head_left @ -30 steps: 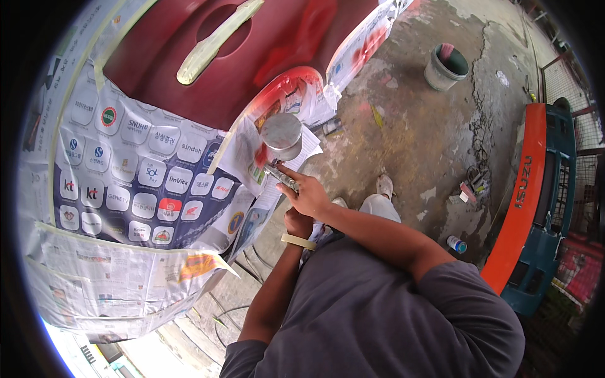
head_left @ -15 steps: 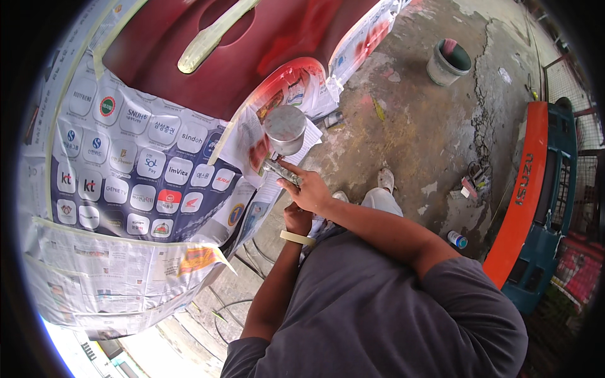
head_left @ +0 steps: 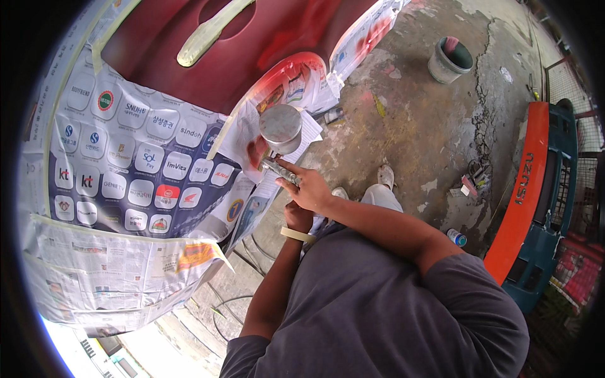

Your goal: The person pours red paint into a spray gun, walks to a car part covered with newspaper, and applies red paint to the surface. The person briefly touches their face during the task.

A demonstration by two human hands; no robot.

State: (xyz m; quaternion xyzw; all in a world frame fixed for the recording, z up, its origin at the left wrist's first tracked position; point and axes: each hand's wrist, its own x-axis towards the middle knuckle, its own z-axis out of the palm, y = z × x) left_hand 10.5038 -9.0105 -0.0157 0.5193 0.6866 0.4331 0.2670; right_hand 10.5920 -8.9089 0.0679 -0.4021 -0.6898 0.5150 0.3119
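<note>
My right hand (head_left: 313, 191) is wrapped round the handle of a spray gun (head_left: 281, 169), whose round grey metal paint cup (head_left: 280, 128) sits on top. The gun is held close to the lower edge of a dark red vehicle panel (head_left: 183, 79), in front of the paper masking round a curved cut-out. Just below, nearer my body, my left hand (head_left: 298, 216) is closed with its fingers turned away; whatever it grips is hidden. A pale band (head_left: 297, 236) circles my left wrist. Bright red paint shows along the cut-out's taped rim.
Printed masking sheets (head_left: 126, 151) and newspaper (head_left: 101, 271) cover the panel's lower side. A bucket (head_left: 449, 63) stands on the stained concrete floor at the far right. Nearer lies a spray can (head_left: 456, 237). An orange and dark green bumper (head_left: 532, 183) lines the right side. Hoses (head_left: 230, 309) trail lower left.
The spray gun and its cup have shifted very slightly left. Both hands keep the same grip and nearly the same place.
</note>
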